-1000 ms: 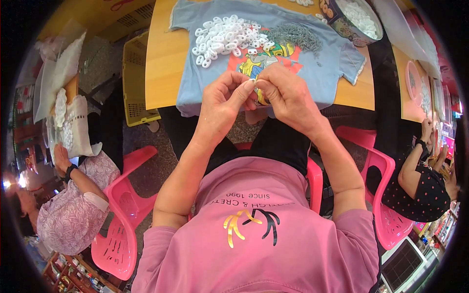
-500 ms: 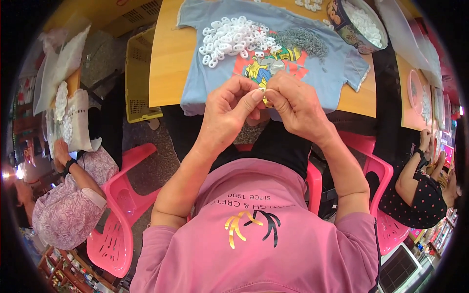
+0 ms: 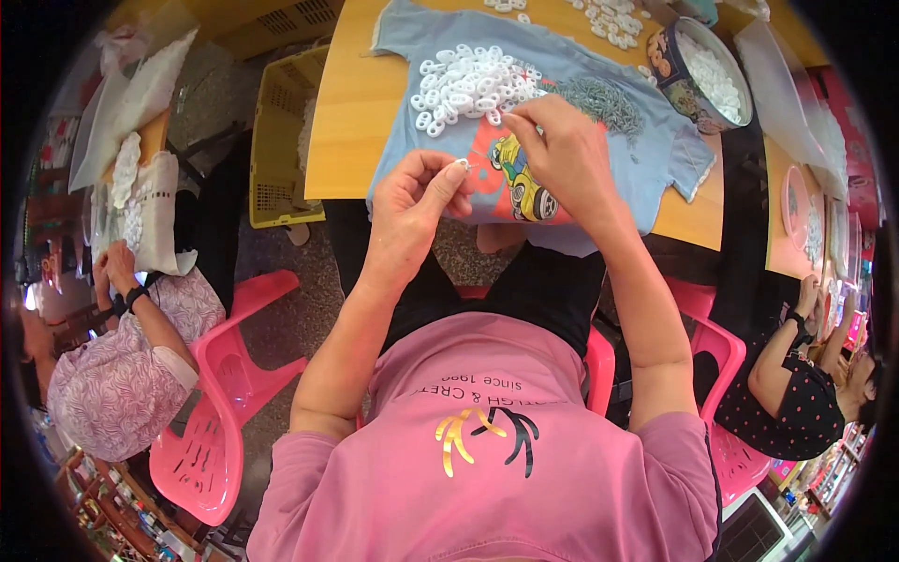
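Between thumb and forefinger, my left hand [image 3: 420,199] pinches a small white plastic piece [image 3: 462,164] above the near edge of the table. My right hand [image 3: 567,150] is apart from it, farther out and to the right, fingertips pinched beside the white pile; whatever they hold is too small to make out. A heap of white oval pieces with holes [image 3: 468,86] lies on a light blue T-shirt [image 3: 401,122] spread over the table. Right of that heap is a tangle of small grey parts [image 3: 604,101]. A printed yellow car shows on the shirt below my right hand.
A round patterned tin [image 3: 667,67] of white pieces stands at the far right of the wooden table [image 3: 339,112], near more scattered white pieces [image 3: 613,19]. A yellow crate [image 3: 281,155] is left of the table. Other people sit at both sides near pink chairs [image 3: 211,412].
My hands, which met fingertip to fingertip, have come apart. The right one has moved away from me toward the white heap; the left keeps its pinch. The view has shifted slightly.
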Demonstrator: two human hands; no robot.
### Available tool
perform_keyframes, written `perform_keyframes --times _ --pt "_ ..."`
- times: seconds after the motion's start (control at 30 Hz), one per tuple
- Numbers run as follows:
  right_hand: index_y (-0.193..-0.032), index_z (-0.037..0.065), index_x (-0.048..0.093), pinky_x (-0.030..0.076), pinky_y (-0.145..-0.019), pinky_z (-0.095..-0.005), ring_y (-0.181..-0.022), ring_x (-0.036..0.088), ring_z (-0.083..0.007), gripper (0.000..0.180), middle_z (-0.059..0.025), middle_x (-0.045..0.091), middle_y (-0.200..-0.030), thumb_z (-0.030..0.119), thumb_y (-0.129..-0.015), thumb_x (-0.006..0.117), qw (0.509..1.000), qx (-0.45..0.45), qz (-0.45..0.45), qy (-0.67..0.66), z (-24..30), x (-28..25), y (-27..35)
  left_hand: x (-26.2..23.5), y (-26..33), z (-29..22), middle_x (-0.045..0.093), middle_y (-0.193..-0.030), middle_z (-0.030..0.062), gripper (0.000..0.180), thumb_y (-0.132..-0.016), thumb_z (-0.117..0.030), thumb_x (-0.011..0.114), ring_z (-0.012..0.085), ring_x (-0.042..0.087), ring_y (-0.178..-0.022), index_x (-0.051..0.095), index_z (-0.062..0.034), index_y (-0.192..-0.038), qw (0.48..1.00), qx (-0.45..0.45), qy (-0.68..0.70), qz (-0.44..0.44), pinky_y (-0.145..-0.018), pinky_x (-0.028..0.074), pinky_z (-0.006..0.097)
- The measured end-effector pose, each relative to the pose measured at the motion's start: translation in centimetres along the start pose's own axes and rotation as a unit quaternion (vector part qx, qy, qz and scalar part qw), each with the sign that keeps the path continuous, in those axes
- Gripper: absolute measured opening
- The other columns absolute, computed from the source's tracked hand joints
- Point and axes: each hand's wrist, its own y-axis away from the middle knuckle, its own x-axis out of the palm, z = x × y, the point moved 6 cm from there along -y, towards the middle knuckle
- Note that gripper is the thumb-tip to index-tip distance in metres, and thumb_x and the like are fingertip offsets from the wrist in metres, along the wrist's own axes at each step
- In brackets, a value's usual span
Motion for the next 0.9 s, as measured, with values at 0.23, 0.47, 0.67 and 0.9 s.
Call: perform_keyframes --times 0.23,0.47,0.67,0.9 --pt "-0.082 0.008 0.067 0.048 -0.061 -0.0385 -0.073 0.064 -0.0279 0.017 -0.0077 0.064 -0.083 0.025 -0.082 0.070 0.993 0.026 0.006 0.119 0.6 1.9 -0.6 -0.4 0.2 -0.4 0.065 -0.081 0.0066 0.016 -0.095 -0.017 0.060 0.0100 0.059 -0.069 0.057 -0.0017 -0.097 1.000 0.015 0.008 0.002 -0.065 0.046 0.024" --pt "-0.092 0.006 0.065 0.048 -0.059 -0.0343 -0.067 0.063 -0.0222 0.019 -0.0078 0.065 -0.082 0.020 -0.081 0.071 0.997 -0.010 -0.030 0.064 0.6 1.8 0.6 -0.4 0.0 -0.3 0.064 -0.082 0.0037 0.014 -0.094 -0.015 0.060 0.0082 0.059 -0.069 0.058 -0.0011 -0.097 0.999 0.019 0.027 0.000 -0.064 0.048 0.022" --pt "-0.100 0.001 0.066 0.044 -0.059 -0.0204 -0.064 0.053 -0.0073 0.019 -0.0025 0.065 -0.079 0.013 -0.086 0.070 0.914 0.218 -0.019 -0.341 -1.1 0.9 2.4 0.7 -0.3 -0.4 0.064 -0.082 0.0040 0.015 -0.095 -0.015 0.060 0.0078 0.058 -0.069 0.058 -0.0006 -0.097 0.999 0.016 0.036 0.000 -0.065 0.048 0.022" --pt "-0.106 0.001 0.064 0.048 -0.062 -0.0219 -0.067 0.055 -0.0068 0.021 -0.0037 0.065 -0.089 0.014 -0.090 0.066 0.706 0.349 0.009 -0.616 -0.5 0.8 4.5 3.1 -0.7 -1.2 0.064 -0.081 0.0052 0.015 -0.094 -0.014 0.060 0.0078 0.057 -0.070 0.057 0.0002 -0.097 0.997 0.018 0.072 0.017 -0.066 0.047 0.022"
